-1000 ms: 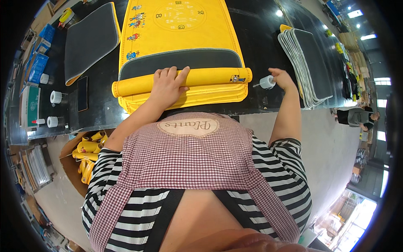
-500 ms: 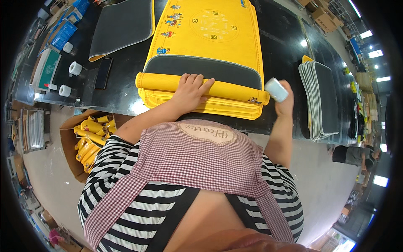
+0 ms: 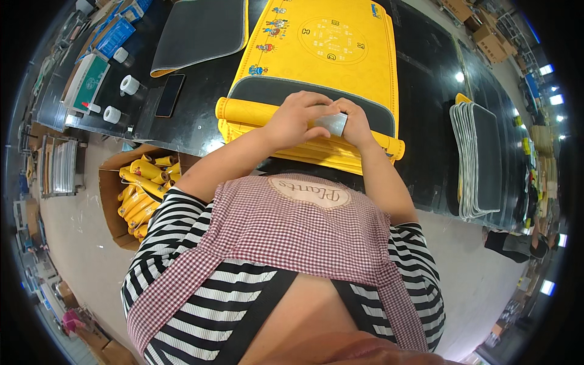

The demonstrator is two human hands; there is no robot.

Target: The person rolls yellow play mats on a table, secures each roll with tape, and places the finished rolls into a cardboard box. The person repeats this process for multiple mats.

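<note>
My right hand (image 3: 354, 123) grips a small, shiny, whitish roll of clear film (image 3: 332, 123) over the middle of a rolled yellow mat (image 3: 246, 112). From the other side my left hand (image 3: 299, 120) meets it, thumb below and fingers above the roll's near end; a loose film end cannot be made out. The rolled mat lies across the near end of a stack of yellow mats (image 3: 340, 67) with printed figures and a circle. Between them shows a dark grey mat underside (image 3: 267, 89). Both hands cover the rolled mat's middle.
The black table (image 3: 426, 115) holds a phone (image 3: 170, 96), white rolls (image 3: 129, 85), a green-and-white box (image 3: 90, 85) and a grey-backed mat (image 3: 201, 33) on the left. Right stands a mat stack (image 3: 477, 155). A carton (image 3: 112, 210) of rolled yellow mats (image 3: 143, 198) sits below left.
My right hand has brought the film roll leftward from the rolled mat's right end to its middle. My left hand has shifted from lying on the mat to meet the roll. The view has shifted slightly.
</note>
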